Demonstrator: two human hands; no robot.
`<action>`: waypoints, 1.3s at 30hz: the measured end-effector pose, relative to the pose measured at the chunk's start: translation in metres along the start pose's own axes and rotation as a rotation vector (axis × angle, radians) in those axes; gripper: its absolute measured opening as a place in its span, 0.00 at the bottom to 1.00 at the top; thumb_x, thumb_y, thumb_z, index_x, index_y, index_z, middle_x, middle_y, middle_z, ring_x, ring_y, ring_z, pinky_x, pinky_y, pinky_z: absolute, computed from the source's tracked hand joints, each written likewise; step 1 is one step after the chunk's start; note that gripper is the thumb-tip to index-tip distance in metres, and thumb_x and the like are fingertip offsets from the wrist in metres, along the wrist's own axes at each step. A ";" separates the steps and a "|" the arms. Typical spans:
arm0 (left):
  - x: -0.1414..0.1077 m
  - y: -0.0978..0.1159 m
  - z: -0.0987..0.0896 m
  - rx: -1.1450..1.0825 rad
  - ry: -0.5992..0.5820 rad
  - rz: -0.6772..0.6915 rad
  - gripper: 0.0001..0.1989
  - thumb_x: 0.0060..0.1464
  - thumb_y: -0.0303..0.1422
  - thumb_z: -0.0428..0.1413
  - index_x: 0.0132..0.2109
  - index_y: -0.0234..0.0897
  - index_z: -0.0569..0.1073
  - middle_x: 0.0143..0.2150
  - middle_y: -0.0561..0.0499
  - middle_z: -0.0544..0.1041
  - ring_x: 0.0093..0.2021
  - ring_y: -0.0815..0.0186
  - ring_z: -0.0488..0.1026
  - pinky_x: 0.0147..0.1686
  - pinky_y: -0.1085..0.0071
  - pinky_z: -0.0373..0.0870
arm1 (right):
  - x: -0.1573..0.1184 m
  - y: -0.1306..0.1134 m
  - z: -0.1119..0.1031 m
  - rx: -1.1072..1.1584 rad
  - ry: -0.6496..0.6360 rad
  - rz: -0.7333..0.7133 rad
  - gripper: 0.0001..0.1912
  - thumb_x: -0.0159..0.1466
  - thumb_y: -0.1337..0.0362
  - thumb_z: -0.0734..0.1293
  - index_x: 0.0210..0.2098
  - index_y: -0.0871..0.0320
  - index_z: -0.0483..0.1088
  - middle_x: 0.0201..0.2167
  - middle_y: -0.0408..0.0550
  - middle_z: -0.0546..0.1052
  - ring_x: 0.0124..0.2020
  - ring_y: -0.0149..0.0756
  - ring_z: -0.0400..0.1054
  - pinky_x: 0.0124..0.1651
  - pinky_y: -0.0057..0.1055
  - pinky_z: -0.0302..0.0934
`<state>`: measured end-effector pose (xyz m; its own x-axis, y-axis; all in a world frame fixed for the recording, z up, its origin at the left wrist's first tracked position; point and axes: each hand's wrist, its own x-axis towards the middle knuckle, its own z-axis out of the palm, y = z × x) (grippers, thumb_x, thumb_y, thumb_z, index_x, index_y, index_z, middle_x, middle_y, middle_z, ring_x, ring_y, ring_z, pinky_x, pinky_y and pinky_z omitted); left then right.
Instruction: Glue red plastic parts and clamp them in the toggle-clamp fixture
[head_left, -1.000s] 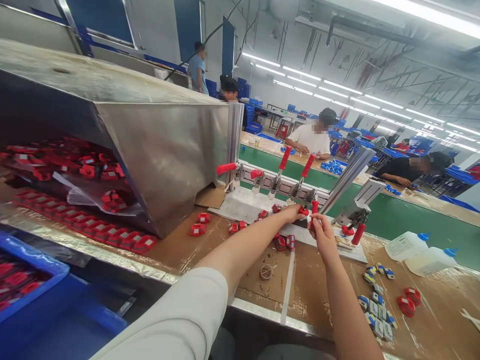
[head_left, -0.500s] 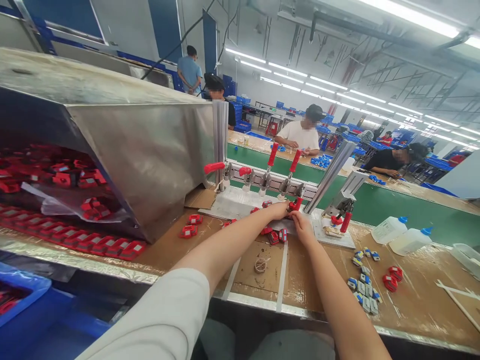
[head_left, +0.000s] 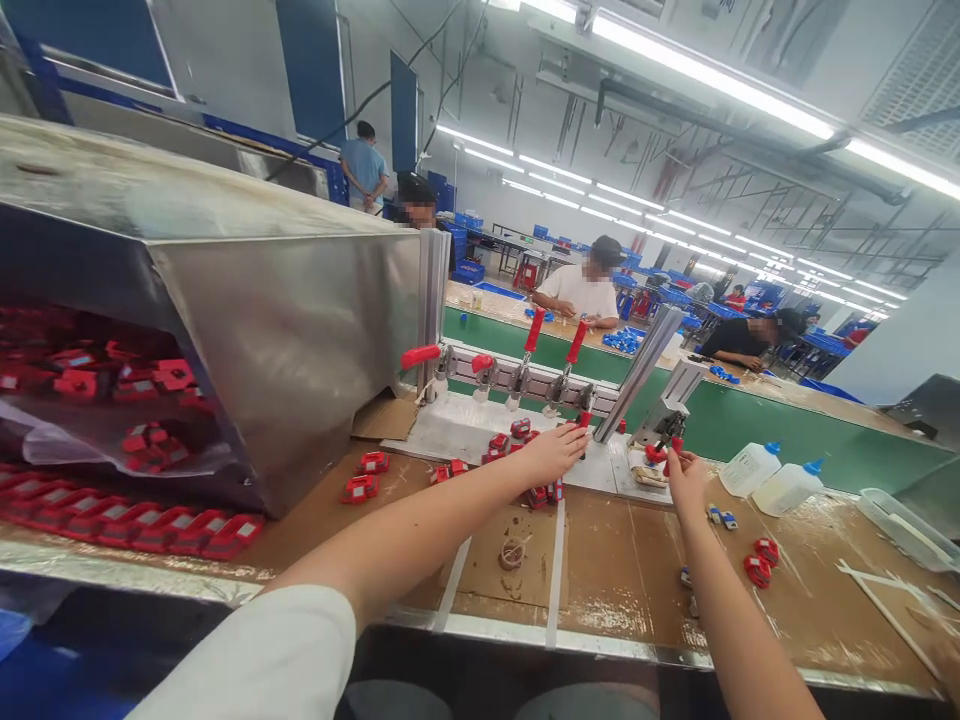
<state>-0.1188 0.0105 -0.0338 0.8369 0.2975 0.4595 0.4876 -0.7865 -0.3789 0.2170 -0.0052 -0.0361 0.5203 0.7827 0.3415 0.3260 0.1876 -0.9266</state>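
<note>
My left hand (head_left: 556, 452) reaches to the right end of the clamp row, its fingers laid together by the lowered red clamp handle (head_left: 586, 419); whether it grips anything is hidden. My right hand (head_left: 686, 478) has its fingers closed on the red handle (head_left: 676, 445) of the separate clamp at the right. Under that clamp lies a pale fixture (head_left: 649, 477) with a red part. Red parts (head_left: 520, 428) are clustered on the metal base plate (head_left: 457, 425) and beside my left forearm.
A metal bin (head_left: 300, 330) with red parts stands left, a row of red parts (head_left: 135, 515) before it. Two bottles (head_left: 787, 490), a clear tray (head_left: 907, 528) and red parts (head_left: 759, 565) are on the right. People work across the green divider (head_left: 787, 420).
My right hand has left the clamp row and moved right to the separate clamp's handle. My left hand stays near the row's right end, its fingers now straighter. The view has shifted.
</note>
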 end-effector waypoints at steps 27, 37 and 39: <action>-0.116 0.016 -0.062 -0.168 -0.101 -0.637 0.17 0.66 0.41 0.53 0.57 0.46 0.77 0.61 0.46 0.77 0.62 0.50 0.72 0.60 0.52 0.69 | 0.015 0.027 0.006 -0.053 -0.058 -0.114 0.22 0.51 0.54 0.79 0.37 0.54 0.67 0.33 0.46 0.76 0.30 0.37 0.66 0.34 0.35 0.58; -0.098 0.019 -0.049 -0.254 -0.084 -0.469 0.20 0.68 0.42 0.51 0.62 0.44 0.74 0.62 0.44 0.76 0.63 0.51 0.70 0.63 0.51 0.65 | 0.046 0.027 -0.011 0.048 0.208 0.020 0.23 0.57 0.48 0.72 0.41 0.58 0.66 0.31 0.45 0.75 0.33 0.37 0.70 0.39 0.36 0.66; -0.086 0.023 -0.050 -0.307 -0.116 -0.408 0.20 0.67 0.43 0.53 0.62 0.42 0.74 0.61 0.43 0.77 0.62 0.52 0.70 0.63 0.53 0.64 | 0.042 0.020 -0.008 0.100 0.260 0.003 0.25 0.57 0.46 0.69 0.44 0.57 0.66 0.34 0.48 0.75 0.35 0.38 0.71 0.41 0.38 0.66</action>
<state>-0.1923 -0.0598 -0.0420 0.6245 0.6574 0.4217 0.6991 -0.7113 0.0735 0.2521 0.0266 -0.0388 0.7103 0.6073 0.3559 0.2517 0.2530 -0.9341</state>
